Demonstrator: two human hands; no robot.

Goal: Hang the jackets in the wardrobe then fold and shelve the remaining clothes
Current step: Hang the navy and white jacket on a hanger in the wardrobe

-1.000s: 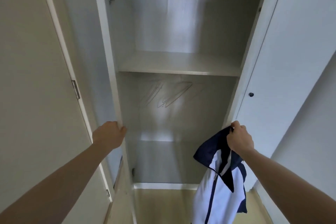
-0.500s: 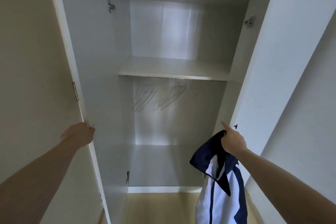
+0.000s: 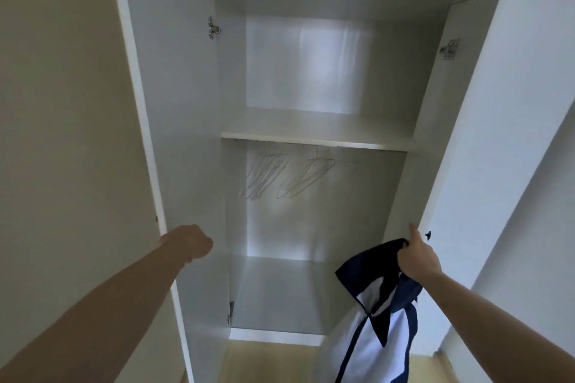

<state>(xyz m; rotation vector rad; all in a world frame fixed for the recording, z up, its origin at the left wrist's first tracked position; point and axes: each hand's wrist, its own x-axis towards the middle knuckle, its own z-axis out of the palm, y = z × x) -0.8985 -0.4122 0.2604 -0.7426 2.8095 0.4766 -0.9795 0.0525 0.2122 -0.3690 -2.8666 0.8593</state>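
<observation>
Now, right hand [image 3: 418, 256] grips a jacket [image 3: 373, 320] by its dark collar | left hand [image 3: 189, 244] curled, holding nothing | hangers [image 3: 286, 179] above, between them.

- A home bedroom or dressing corner, seemingly.
- White built-in wardrobe [image 3: 314, 71], both doors open.
- Wire hangers [image 3: 286, 179] under its shelf [image 3: 314, 130].
- Beige wall [image 3: 56, 102] left.

The picture is dim and soft. A pale patch of light shines on the back wall of the wardrobe [image 3: 314, 62]. Its corners sit in grey shadow. Its doors bend outward near the picture's edges.
</observation>
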